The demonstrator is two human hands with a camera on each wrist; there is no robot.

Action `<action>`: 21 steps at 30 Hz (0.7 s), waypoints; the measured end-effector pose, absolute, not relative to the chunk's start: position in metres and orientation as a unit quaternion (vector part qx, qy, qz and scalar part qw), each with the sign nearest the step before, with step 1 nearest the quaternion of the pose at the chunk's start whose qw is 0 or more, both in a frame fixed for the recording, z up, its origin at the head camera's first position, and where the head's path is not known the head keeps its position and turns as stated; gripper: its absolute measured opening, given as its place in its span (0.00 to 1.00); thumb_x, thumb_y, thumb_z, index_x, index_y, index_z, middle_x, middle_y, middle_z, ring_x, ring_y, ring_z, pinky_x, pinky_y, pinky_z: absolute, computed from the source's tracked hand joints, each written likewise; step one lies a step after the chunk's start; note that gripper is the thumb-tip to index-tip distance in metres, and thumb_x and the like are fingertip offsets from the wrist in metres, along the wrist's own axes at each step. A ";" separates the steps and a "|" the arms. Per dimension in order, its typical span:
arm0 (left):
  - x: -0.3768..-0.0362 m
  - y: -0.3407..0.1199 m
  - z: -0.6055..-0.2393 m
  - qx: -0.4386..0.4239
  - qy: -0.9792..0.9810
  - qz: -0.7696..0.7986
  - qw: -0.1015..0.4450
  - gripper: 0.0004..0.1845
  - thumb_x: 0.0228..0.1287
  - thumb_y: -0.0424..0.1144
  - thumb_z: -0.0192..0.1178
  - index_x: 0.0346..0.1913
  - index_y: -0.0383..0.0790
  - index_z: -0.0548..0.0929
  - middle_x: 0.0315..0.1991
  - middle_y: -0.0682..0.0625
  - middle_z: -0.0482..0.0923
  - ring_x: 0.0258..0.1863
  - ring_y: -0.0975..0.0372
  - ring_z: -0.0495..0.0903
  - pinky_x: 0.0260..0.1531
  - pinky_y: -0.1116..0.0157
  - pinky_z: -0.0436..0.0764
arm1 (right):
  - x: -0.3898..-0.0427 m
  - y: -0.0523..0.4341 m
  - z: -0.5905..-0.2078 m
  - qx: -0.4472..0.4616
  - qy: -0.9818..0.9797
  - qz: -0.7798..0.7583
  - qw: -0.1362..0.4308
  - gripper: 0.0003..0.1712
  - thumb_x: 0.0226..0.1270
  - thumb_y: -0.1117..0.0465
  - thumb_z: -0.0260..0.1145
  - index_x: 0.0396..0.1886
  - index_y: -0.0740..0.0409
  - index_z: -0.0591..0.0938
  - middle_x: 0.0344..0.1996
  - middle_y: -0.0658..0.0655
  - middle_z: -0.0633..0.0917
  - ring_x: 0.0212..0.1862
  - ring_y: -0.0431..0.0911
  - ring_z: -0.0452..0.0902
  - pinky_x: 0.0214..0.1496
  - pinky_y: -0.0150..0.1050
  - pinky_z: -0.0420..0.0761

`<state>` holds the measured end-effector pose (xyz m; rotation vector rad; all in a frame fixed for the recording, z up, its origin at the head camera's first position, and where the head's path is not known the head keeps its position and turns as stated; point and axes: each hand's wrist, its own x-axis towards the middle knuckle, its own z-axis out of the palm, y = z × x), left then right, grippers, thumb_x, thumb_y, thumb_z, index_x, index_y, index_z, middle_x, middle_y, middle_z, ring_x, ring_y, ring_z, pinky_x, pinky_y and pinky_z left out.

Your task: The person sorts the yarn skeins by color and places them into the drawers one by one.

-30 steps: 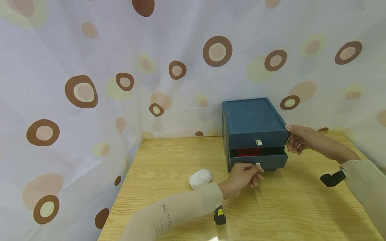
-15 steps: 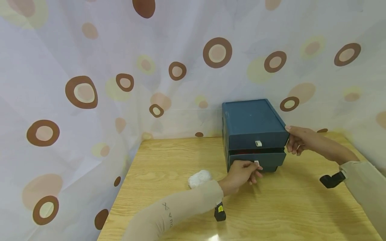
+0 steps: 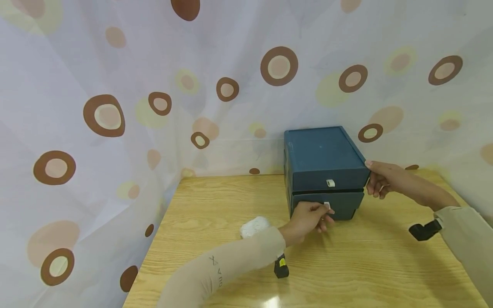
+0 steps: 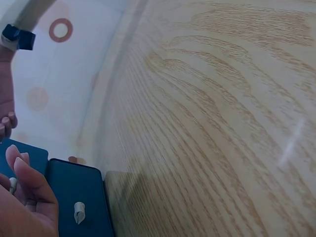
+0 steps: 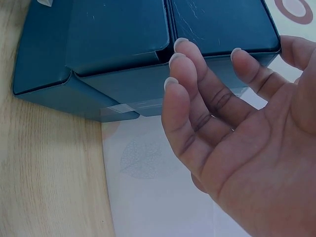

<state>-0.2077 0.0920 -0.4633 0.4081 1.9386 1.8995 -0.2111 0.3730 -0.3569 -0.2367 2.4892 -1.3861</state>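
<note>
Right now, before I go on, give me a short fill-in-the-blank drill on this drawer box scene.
1. The left hand holds the white tab of the ____ drawer.
2. The right hand rests against the box on its ____ side.
3. The white ball lies on the ____, apart from the box.
4. The colour of the box is dark ____.

Missing words: lower; right; table; blue

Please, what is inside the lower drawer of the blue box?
It cannot be seen. The lower drawer of the blue box is almost fully closed, so its front covers the contents. The left hand holds its small white tab; the right hand steadies the box's side.
</note>
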 end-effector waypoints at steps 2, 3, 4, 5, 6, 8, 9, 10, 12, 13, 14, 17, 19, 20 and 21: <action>-0.208 0.092 -0.463 0.146 0.691 0.679 0.199 0.16 0.78 0.45 0.59 0.45 0.36 0.90 0.34 0.39 0.88 0.20 0.62 0.79 0.27 0.57 0.78 | -0.211 0.373 -0.357 -0.080 0.862 -0.481 0.141 0.39 0.87 0.40 0.36 0.37 0.71 0.76 0.34 0.65 0.84 0.33 0.54 0.81 0.38 0.47 0.84; -0.209 0.092 -0.463 0.145 0.690 0.680 0.200 0.16 0.78 0.45 0.59 0.44 0.36 0.90 0.35 0.39 0.88 0.20 0.62 0.79 0.27 0.58 0.78 | -0.211 0.373 -0.356 -0.079 0.862 -0.481 0.141 0.39 0.87 0.40 0.36 0.37 0.71 0.76 0.35 0.65 0.84 0.33 0.54 0.81 0.38 0.47 0.84; -0.209 0.092 -0.463 0.145 0.689 0.681 0.200 0.16 0.78 0.45 0.59 0.44 0.36 0.90 0.35 0.39 0.88 0.20 0.62 0.79 0.28 0.58 0.78 | -0.211 0.373 -0.356 -0.079 0.862 -0.481 0.141 0.39 0.87 0.40 0.36 0.37 0.71 0.76 0.35 0.65 0.84 0.33 0.54 0.81 0.38 0.47 0.84; -0.210 0.093 -0.463 0.145 0.688 0.682 0.201 0.16 0.78 0.45 0.59 0.44 0.36 0.90 0.35 0.39 0.88 0.20 0.62 0.79 0.28 0.58 0.78 | -0.210 0.372 -0.356 -0.079 0.862 -0.481 0.141 0.39 0.87 0.40 0.36 0.37 0.71 0.76 0.35 0.65 0.84 0.33 0.54 0.81 0.38 0.47 0.84; -0.211 0.093 -0.463 0.145 0.687 0.683 0.201 0.16 0.78 0.45 0.59 0.44 0.36 0.90 0.35 0.39 0.88 0.20 0.62 0.78 0.28 0.58 0.78 | -0.210 0.372 -0.356 -0.077 0.862 -0.480 0.141 0.39 0.86 0.39 0.37 0.37 0.71 0.76 0.35 0.65 0.84 0.33 0.54 0.81 0.38 0.47 0.84; -0.212 0.093 -0.463 0.144 0.687 0.683 0.201 0.15 0.78 0.45 0.59 0.44 0.37 0.90 0.33 0.42 0.88 0.20 0.63 0.78 0.28 0.58 0.78 | -0.210 0.372 -0.356 -0.076 0.862 -0.480 0.142 0.40 0.86 0.39 0.37 0.37 0.71 0.76 0.35 0.65 0.84 0.34 0.54 0.81 0.38 0.48 0.84; -0.212 0.093 -0.463 0.145 0.686 0.684 0.201 0.16 0.78 0.44 0.58 0.44 0.36 0.90 0.33 0.43 0.88 0.20 0.63 0.78 0.28 0.59 0.78 | -0.210 0.372 -0.356 -0.075 0.862 -0.480 0.142 0.40 0.86 0.39 0.37 0.37 0.71 0.76 0.35 0.65 0.84 0.34 0.54 0.81 0.38 0.48 0.84; -0.213 0.093 -0.463 0.146 0.686 0.684 0.201 0.16 0.78 0.44 0.58 0.44 0.36 0.90 0.32 0.45 0.88 0.20 0.63 0.78 0.28 0.59 0.77 | -0.211 0.372 -0.356 -0.072 0.862 -0.480 0.143 0.40 0.86 0.39 0.37 0.37 0.71 0.76 0.35 0.64 0.85 0.33 0.54 0.81 0.39 0.47 0.84; -0.214 0.093 -0.463 0.145 0.687 0.683 0.199 0.15 0.78 0.44 0.58 0.43 0.37 0.90 0.30 0.48 0.88 0.20 0.63 0.78 0.29 0.58 0.78 | -0.211 0.373 -0.357 -0.068 0.862 -0.482 0.144 0.40 0.86 0.39 0.37 0.37 0.71 0.77 0.34 0.64 0.85 0.33 0.54 0.81 0.38 0.48 0.84; -0.214 0.093 -0.463 0.146 0.688 0.683 0.198 0.15 0.78 0.44 0.58 0.43 0.37 0.90 0.29 0.49 0.88 0.20 0.63 0.78 0.28 0.59 0.78 | -0.211 0.373 -0.357 -0.066 0.861 -0.482 0.145 0.40 0.86 0.39 0.37 0.37 0.70 0.77 0.34 0.63 0.85 0.33 0.54 0.81 0.38 0.48 0.84; -0.215 0.093 -0.463 0.146 0.688 0.683 0.198 0.15 0.78 0.44 0.58 0.43 0.37 0.90 0.29 0.49 0.87 0.20 0.63 0.78 0.28 0.59 0.78 | -0.212 0.373 -0.358 -0.065 0.861 -0.483 0.145 0.40 0.86 0.39 0.37 0.36 0.70 0.77 0.34 0.63 0.85 0.33 0.54 0.81 0.38 0.48 0.84; -0.217 0.094 -0.463 0.144 0.690 0.681 0.196 0.16 0.78 0.45 0.58 0.42 0.38 0.91 0.29 0.50 0.87 0.20 0.63 0.78 0.28 0.59 0.78 | -0.212 0.373 -0.358 -0.061 0.860 -0.486 0.144 0.39 0.86 0.38 0.37 0.37 0.70 0.76 0.34 0.64 0.85 0.33 0.54 0.81 0.38 0.48 0.84; -0.218 0.094 -0.463 0.142 0.691 0.681 0.197 0.16 0.78 0.46 0.58 0.43 0.37 0.91 0.29 0.49 0.87 0.20 0.63 0.79 0.27 0.62 0.78 | -0.212 0.373 -0.358 -0.060 0.860 -0.486 0.142 0.39 0.86 0.38 0.38 0.37 0.70 0.76 0.33 0.64 0.85 0.33 0.54 0.81 0.38 0.49 0.84; -0.218 0.094 -0.464 0.140 0.691 0.681 0.196 0.17 0.78 0.46 0.58 0.43 0.37 0.91 0.29 0.49 0.87 0.20 0.63 0.79 0.26 0.63 0.78 | -0.212 0.372 -0.358 -0.060 0.860 -0.487 0.141 0.39 0.86 0.38 0.38 0.38 0.70 0.76 0.33 0.64 0.84 0.33 0.54 0.81 0.38 0.49 0.84; -0.218 0.095 -0.464 0.139 0.692 0.681 0.196 0.17 0.78 0.47 0.59 0.43 0.37 0.91 0.29 0.49 0.87 0.21 0.63 0.79 0.26 0.64 0.78 | -0.211 0.372 -0.358 -0.059 0.860 -0.487 0.141 0.39 0.86 0.38 0.38 0.38 0.70 0.76 0.33 0.64 0.84 0.33 0.54 0.81 0.38 0.49 0.84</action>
